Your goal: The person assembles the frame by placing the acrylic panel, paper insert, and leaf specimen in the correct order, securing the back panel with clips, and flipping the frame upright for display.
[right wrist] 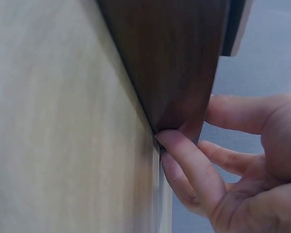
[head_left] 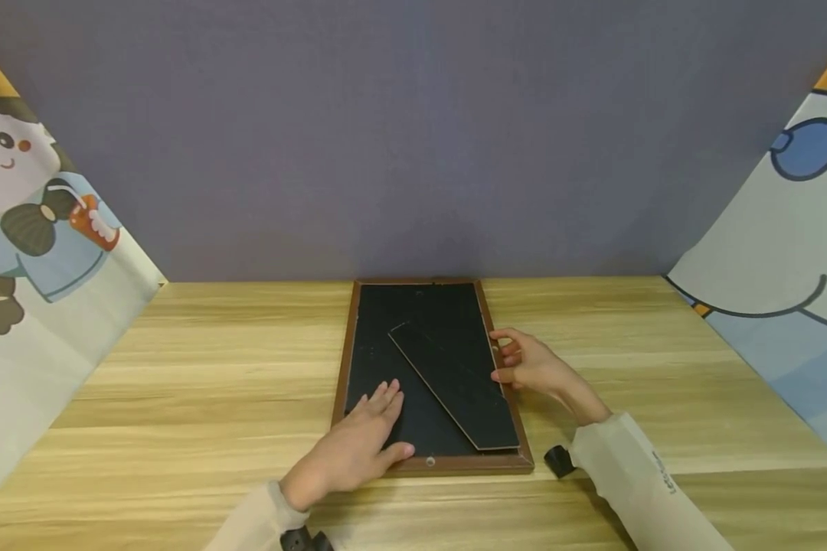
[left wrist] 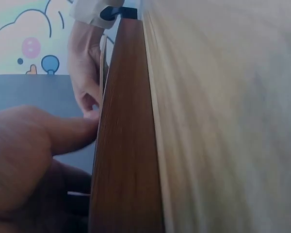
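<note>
A picture frame [head_left: 344,360] lies face down on the table, its brown rim [left wrist: 126,131] around a black back panel [head_left: 386,306]. A black easel-type stand leg [head_left: 455,390] slants across the back. My left hand [head_left: 358,444] rests with spread fingers on the panel's lower left, its thumb near the bottom rim. At the right side of the frame, my right hand [head_left: 534,363] holds the edge between thumb and fingers. In the right wrist view, curled fingers [right wrist: 194,165] press the rim's outer side near the tabletop, with the thumb [right wrist: 237,112] at its upper edge.
The wood-grain table [head_left: 214,367] extends to both sides of the frame. A grey-purple wall [head_left: 413,138] stands directly behind the frame's far end. Cartoon-printed panels [head_left: 34,229] flank the table. Black wrist devices [head_left: 560,461] sit at both cuffs.
</note>
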Action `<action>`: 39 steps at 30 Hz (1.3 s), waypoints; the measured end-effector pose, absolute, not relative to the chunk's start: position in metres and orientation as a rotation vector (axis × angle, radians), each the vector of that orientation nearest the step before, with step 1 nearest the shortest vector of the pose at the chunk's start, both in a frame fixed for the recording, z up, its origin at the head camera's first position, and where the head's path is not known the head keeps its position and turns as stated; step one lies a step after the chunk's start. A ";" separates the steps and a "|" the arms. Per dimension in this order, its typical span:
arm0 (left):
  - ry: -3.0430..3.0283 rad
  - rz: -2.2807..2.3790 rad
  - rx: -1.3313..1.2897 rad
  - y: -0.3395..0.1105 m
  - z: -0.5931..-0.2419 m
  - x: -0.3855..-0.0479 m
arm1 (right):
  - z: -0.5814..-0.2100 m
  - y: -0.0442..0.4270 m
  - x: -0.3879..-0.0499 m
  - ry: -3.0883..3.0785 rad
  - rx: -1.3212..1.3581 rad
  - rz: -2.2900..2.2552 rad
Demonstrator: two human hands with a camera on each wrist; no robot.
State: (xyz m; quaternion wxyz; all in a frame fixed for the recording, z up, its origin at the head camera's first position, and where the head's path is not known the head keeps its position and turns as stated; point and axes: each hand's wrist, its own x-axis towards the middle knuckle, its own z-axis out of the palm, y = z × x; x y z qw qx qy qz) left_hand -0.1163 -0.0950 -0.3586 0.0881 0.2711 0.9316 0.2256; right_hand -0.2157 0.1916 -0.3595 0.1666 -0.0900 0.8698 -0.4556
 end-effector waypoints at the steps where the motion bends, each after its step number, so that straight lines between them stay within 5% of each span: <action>1: 2.782 0.668 0.799 -0.094 -0.359 -0.115 | -0.359 0.192 -0.216 2.476 -0.258 -1.298; 39: 2.752 1.014 0.579 -0.103 -0.349 -0.126 | -0.357 0.192 -0.214 2.474 -0.273 -1.291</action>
